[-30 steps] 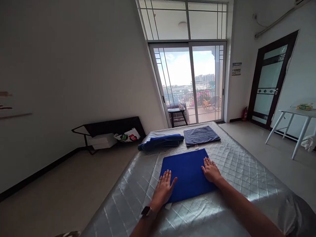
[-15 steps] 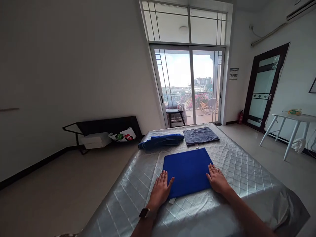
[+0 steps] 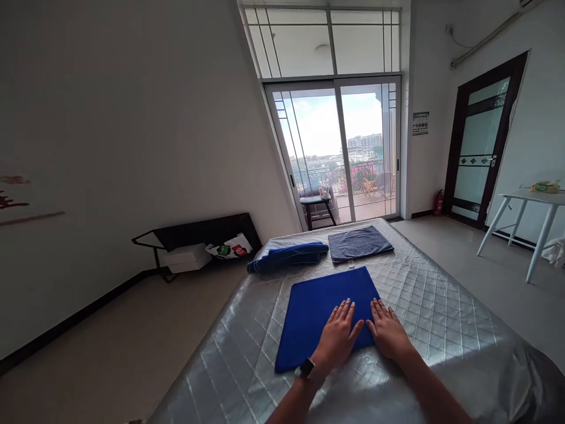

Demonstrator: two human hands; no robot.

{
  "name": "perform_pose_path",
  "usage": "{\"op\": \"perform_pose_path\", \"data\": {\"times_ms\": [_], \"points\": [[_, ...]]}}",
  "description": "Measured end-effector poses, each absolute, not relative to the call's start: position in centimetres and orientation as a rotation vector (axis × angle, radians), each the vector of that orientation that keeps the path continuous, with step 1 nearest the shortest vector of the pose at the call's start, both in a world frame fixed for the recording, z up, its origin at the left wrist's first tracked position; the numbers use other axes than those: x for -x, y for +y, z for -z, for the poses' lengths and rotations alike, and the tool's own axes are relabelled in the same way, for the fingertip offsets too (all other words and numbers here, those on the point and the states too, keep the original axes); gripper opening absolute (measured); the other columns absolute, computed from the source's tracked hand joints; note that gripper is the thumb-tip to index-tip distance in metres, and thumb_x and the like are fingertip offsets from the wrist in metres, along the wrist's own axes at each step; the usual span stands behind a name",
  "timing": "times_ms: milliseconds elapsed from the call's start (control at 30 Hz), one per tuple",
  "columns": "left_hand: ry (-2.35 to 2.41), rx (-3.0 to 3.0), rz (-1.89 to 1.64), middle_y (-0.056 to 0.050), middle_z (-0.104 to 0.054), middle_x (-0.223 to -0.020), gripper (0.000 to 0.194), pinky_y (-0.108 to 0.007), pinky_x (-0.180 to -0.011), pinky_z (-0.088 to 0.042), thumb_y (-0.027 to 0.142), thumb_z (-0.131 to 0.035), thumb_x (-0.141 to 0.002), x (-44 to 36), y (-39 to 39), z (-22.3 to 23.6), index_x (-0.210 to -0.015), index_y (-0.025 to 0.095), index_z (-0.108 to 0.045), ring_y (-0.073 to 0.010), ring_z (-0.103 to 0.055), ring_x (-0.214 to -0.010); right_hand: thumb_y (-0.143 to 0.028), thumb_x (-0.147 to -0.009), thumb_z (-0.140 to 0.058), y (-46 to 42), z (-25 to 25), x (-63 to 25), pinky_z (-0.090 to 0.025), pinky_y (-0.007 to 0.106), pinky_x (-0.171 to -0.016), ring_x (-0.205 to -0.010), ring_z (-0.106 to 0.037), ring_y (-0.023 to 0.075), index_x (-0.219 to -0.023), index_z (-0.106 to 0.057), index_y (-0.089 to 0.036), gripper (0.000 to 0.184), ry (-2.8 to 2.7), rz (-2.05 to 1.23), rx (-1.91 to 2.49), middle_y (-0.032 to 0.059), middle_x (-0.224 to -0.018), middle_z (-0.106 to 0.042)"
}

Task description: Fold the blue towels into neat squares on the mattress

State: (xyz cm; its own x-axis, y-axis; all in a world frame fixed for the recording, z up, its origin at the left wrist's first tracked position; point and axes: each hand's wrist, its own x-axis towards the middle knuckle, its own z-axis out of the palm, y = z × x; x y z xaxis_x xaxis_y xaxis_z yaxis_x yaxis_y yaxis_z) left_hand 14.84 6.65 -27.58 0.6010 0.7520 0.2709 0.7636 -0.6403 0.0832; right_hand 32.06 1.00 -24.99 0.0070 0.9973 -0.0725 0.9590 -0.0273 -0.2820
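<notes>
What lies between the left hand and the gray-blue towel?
In the head view, the far part of the flat blue cloth, then a narrow strip of silver cover with a small white tag.

A fire extinguisher (image 3: 438, 204) stands beside the dark-framed door (image 3: 480, 135), a packet (image 3: 545, 187) on the white table (image 3: 525, 194).

You're in what looks like a home: quilted cover (image 3: 432, 300) before you, sliding glass doors (image 3: 343, 144) onto a balcony (image 3: 366, 208) at twelve o'clock, dark-framed door (image 3: 481, 150) at two.

Plain deep-blue cloth (image 3: 309, 315), slate-blue towel (image 3: 361, 243), dark-blue bundle (image 3: 291, 257), silver bed cover (image 3: 441, 312) with diamond-quilted pattern
</notes>
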Motion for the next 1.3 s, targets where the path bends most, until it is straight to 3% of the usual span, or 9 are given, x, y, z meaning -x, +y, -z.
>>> {"op": "perform_pose_path", "data": {"times_ms": [200, 367, 533, 667, 800, 867, 967, 1133, 1300], "points": [[-1.206, 2.901, 0.302, -0.014, -0.038, -0.158, 0.063, -0.048, -0.121, -0.031, 0.044, -0.011, -0.106, -20.8, 6.4, 27.5, -0.153, 0.012, -0.036, -0.0243, -0.03, -0.149, -0.016, -0.092, -0.031, 1.0, 25.4, -32.3, -0.016, 0.045, -0.123, -0.152, -0.012, 0.0228, -0.157, -0.024, -0.007, 0.065, -2.134, -0.344, 2.06, 0.0111, -0.163, -0.015], [-1.42, 2.761, 0.295, -0.011, -0.037, -0.159, 0.061, -0.049, -0.121, -0.03, 0.049, -0.019, -0.105, -13.3, 6.7, 29.4, -0.154, 0.017, -0.035, -0.0246, -0.028, -0.15, -0.033, -0.101, -0.026, 1.0, 25.4, -32.3, -0.013, 0.044, -0.123, -0.152, -0.013, 0.0223, -0.156, -0.026, -0.006, 0.062, -2.073, -0.376, 2.078, 0.0128, -0.163, -0.019], [-1.661, 2.659, 0.198, -0.012, -0.035, -0.16, 0.058, -0.054, -0.12, -0.029, 0.044, -0.022, -0.104, -2.6, 5.3, 30.8, -0.156, 0.018, -0.031, -0.0261, -0.027, -0.15, -0.035, -0.102, -0.025, 1.0, 25.4, -32.2, -0.012, 0.043, -0.123, -0.153, -0.013, 0.0218, -0.156, -0.025, -0.003, 0.063, -2.072, -0.368, 2.097, 0.0152, -0.162, -0.022], [-1.922, 2.698, 0.129, -0.014, -0.038, -0.159, 0.061, -0.049, -0.118, -0.034, 0.05, -0.037, -0.099, 2.4, 2.8, 28.4, -0.151, 0.018, -0.042, -0.0279, -0.033, -0.148, -0.034, -0.101, -0.028, 1.2, 25.0, -32.3, -0.013, 0.045, -0.123, -0.152, -0.015, 0.0236, -0.155, -0.029, -0.004, 0.062, -2.06, -0.375, 2.101, 0.0151, -0.162, -0.024], [-1.992, 2.815, 0.208, -0.007, -0.059, -0.141, 0.033, -0.035, -0.107, -0.045, 0.038, -0.05, -0.092, 3.3, 1.3, 24.0, -0.118, 0.024, -0.064, -0.021, -0.055, -0.131, -0.027, -0.096, -0.041, 0.4, 23.2, -33.4, -0.021, 0.048, -0.121, -0.15, -0.026, 0.0273, -0.145, -0.052, -0.018, 0.051, -2.088, -0.303, 1.966, 0.0112, -0.16, -0.035], [-1.995, 2.853, 0.199, -0.004, -0.065, -0.125, 0.019, -0.029, -0.099, -0.047, 0.025, -0.053, -0.086, 3.0, 1.0, 22.5, -0.101, 0.024, -0.064, -0.0167, -0.062, -0.117, -0.022, -0.092, -0.045, -0.4, 21.9, -34.4, -0.035, 0.046, -0.114, -0.138, -0.045, 0.0274, -0.125, -0.068, -0.022, 0.04, -2.129, -0.38, 1.835, 0.0114, -0.151, -0.048], [-2.028, 2.87, 0.179, -0.001, -0.068, -0.109, 0.023, -0.025, -0.092, -0.047, 0.012, -0.05, -0.08, 2.4, 1.0, 21.9, -0.095, 0.024, -0.062, -0.0143, -0.064, -0.104, -0.018, -0.084, -0.054, -1.6, 20.5, -35.8, -0.051, 0.036, -0.094, -0.105, -0.066, 0.0214, -0.097, -0.073, -0.024, 0.024, -2.157, -0.619, 1.721, 0.0076, -0.123, -0.066], [-2.142, 2.841, 0.238, -0.002, -0.069, -0.109, 0.022, -0.026, -0.093, -0.046, 0.017, -0.051, -0.084, 2.0, 1.4, 22.6, -0.099, 0.025, -0.064, -0.016, -0.064, -0.102, -0.01, -0.071, -0.059, -2.1, 20.2, -36.8, -0.052, 0.028, -0.076, -0.086, -0.065, 0.0174, -0.088, -0.071, -0.023, 0.024, -2.098, -0.808, 1.772, 0.0023, -0.105, -0.069], [-2.155, 2.825, 0.21, -0.001, -0.071, -0.109, 0.024, -0.027, -0.093, -0.048, 0.018, -0.055, -0.082, 2.5, 2.0, 23.9, -0.101, 0.026, -0.068, -0.0172, -0.066, -0.101, -0.007, -0.07, -0.055, -1.3, 20.9, -36.9, -0.051, 0.025, -0.074, -0.081, -0.065, 0.0158, -0.082, -0.073, -0.023, 0.027, -2.06, -0.82, 1.768, 0.0013, -0.1, -0.071]]}}
